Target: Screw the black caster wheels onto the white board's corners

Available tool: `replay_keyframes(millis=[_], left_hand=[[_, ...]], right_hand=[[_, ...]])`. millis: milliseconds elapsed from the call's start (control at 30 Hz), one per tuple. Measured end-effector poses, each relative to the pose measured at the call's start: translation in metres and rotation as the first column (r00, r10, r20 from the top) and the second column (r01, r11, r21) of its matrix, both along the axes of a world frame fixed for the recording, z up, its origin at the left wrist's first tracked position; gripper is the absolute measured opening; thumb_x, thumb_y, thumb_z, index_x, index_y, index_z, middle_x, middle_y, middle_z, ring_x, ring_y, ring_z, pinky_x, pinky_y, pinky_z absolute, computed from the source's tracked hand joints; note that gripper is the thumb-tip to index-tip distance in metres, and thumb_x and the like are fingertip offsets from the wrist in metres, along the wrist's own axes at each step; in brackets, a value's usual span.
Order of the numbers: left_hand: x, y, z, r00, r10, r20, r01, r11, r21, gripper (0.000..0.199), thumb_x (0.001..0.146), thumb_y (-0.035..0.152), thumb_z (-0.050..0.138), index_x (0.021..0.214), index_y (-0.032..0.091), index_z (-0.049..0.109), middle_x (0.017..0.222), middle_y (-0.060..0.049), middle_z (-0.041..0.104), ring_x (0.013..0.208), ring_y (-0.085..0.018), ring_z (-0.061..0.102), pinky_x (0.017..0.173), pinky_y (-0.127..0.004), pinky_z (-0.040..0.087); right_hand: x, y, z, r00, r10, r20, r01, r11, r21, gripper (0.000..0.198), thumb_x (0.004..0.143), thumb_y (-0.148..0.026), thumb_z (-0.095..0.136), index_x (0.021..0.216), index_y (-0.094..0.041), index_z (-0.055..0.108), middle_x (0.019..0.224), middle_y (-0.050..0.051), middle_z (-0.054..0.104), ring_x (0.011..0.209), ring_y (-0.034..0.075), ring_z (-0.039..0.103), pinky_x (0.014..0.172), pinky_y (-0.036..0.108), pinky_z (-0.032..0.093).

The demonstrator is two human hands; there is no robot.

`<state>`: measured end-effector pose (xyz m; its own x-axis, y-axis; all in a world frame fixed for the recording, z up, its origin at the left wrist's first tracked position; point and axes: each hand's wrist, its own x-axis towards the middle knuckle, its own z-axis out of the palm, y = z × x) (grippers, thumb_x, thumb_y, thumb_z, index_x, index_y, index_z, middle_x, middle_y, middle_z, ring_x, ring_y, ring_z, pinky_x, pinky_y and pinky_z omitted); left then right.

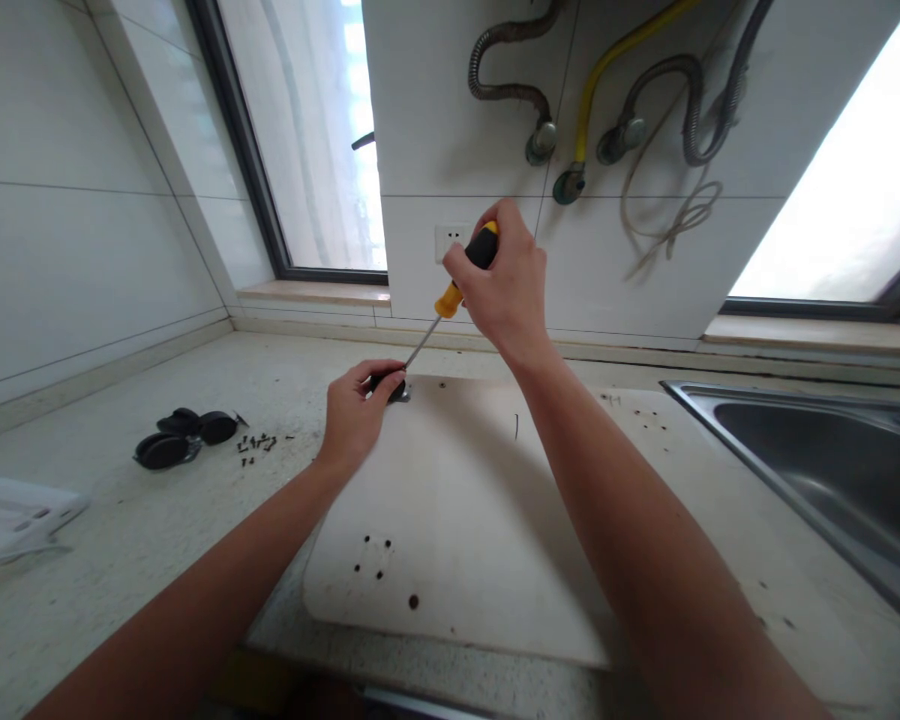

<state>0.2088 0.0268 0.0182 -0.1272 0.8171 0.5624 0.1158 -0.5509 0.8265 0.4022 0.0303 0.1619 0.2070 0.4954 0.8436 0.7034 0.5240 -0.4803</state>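
Observation:
My right hand point(506, 285) is closed around the yellow and black handle of a screwdriver point(450, 298). Its metal shaft slants down to the left. The tip meets a black caster wheel point(387, 383) at the far left corner of a white board point(472, 500); the exact contact point is too small to make out. My left hand point(356, 405) pinches this caster, partly covering it. Groups of screw holes point(373, 557) mark the board's near left and far right corners.
Several black casters point(176, 435) lie on the speckled counter point(217, 530) at left, beside scattered small screws point(257, 445). A white plastic piece point(19, 515) sits at far left. At right is a steel sink point(817, 460). Hoses point(592, 90) and a socket point(450, 240) are on the wall.

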Motion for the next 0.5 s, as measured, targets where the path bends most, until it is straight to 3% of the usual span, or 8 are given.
replay_keyframes(millis=[233, 500], left_hand=[[0.002, 0.0, 0.001, 0.999, -0.008, 0.039, 0.009, 1.0, -0.022, 0.02, 0.082, 0.036, 0.085, 0.096, 0.021, 0.087, 0.091, -0.006, 0.083, 0.083, -0.022, 0.077, 0.08, -0.038, 0.068], [0.0, 0.003, -0.002, 0.999, 0.005, 0.044, -0.004, 1.0, -0.022, 0.021, 0.081, 0.037, 0.089, 0.097, 0.022, 0.088, 0.099, -0.008, 0.085, 0.095, -0.025, 0.08, 0.093, -0.044, 0.069]], right_hand=[[-0.001, 0.001, -0.002, 0.997, 0.042, -0.063, -0.044, 0.999, -0.029, 0.019, 0.091, -0.03, 0.065, 0.098, -0.03, 0.048, 0.085, -0.002, 0.057, 0.07, 0.017, 0.054, 0.068, 0.035, 0.051], [0.012, 0.011, -0.009, 0.985, 0.011, -0.172, -0.036, 0.989, -0.144, 0.021, 0.09, -0.036, 0.068, 0.093, -0.029, 0.048, 0.085, 0.0, 0.062, 0.077, 0.02, 0.067, 0.066, 0.034, 0.055]])
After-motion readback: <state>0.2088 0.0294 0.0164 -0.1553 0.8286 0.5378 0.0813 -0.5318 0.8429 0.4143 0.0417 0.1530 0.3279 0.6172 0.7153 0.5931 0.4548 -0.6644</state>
